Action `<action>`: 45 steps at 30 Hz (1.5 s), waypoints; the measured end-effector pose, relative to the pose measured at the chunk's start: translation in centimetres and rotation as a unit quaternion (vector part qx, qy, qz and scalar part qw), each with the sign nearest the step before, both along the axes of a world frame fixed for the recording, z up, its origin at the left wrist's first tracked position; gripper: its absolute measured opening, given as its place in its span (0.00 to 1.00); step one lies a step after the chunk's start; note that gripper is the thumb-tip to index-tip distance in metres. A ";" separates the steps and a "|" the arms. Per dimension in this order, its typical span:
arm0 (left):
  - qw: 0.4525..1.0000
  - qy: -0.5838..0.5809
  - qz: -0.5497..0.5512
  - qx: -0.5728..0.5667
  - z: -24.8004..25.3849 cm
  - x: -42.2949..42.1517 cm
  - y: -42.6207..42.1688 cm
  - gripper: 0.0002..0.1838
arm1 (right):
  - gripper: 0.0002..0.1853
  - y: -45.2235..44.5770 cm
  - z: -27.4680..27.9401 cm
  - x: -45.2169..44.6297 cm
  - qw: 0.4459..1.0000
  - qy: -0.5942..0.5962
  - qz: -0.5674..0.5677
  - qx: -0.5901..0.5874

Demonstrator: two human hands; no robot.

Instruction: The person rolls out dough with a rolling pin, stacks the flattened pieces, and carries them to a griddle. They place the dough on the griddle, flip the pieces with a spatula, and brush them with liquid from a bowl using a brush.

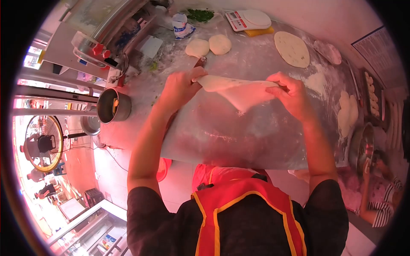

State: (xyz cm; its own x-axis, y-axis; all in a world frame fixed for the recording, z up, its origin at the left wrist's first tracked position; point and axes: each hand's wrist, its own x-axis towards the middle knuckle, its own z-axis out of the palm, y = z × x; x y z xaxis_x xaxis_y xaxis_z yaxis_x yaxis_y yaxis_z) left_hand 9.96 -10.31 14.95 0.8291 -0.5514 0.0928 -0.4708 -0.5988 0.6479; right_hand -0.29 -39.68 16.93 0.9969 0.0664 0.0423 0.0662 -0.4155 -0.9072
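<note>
A thin sheet of dough (pixel 239 90) is stretched in the air between my two hands, its lower edge hanging in a point above the metal worktop (pixel 200 147). My left hand (pixel 181 87) grips the left end of the sheet. My right hand (pixel 291 91) pinches the right end between thumb and fingers. A dark rolling pin (pixel 200 62) lies on the worktop, partly hidden beneath my left hand and forearm. Just beyond the sheet sit two round dough pieces (pixel 197 48) side by side. A flattened dough round (pixel 292 49) lies farther to the right.
A kitchen scale (pixel 248 20) and chopped greens (pixel 200 16) stand at the back. On the left is a metal pot (pixel 113 106). Long dough pieces (pixel 347 113) and a tray of small dough pieces (pixel 372 96) are at right, near another person's arm (pixel 366 192).
</note>
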 end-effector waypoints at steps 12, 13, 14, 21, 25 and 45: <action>0.987 -0.154 0.038 0.012 -18.6 -18.2 -2.1 0.14 | 0.20 -4.8 -20.1 -5.3 0.957 -0.089 0.087 -0.261; 0.982 -0.151 0.103 0.037 -18.9 -18.0 -0.5 0.18 | 0.23 -3.7 -19.8 -5.0 0.962 -0.060 0.034 -0.265; 0.972 -0.150 0.167 0.062 -19.0 -17.2 2.1 0.22 | 0.26 -2.2 -20.3 -3.2 0.946 -0.092 -0.003 -0.312; 0.864 -0.046 0.442 0.237 -17.7 -16.2 12.6 0.26 | 0.36 16.1 -23.9 -0.9 0.925 -0.174 0.171 -0.292; 0.897 -0.044 0.370 0.236 -18.1 -16.4 14.5 0.20 | 0.33 8.9 -22.5 -2.6 0.892 -0.187 0.295 -0.286; 0.882 -0.131 0.385 0.240 -18.4 -10.2 4.7 0.30 | 0.28 3.1 -21.9 8.4 0.867 -0.173 0.000 -0.467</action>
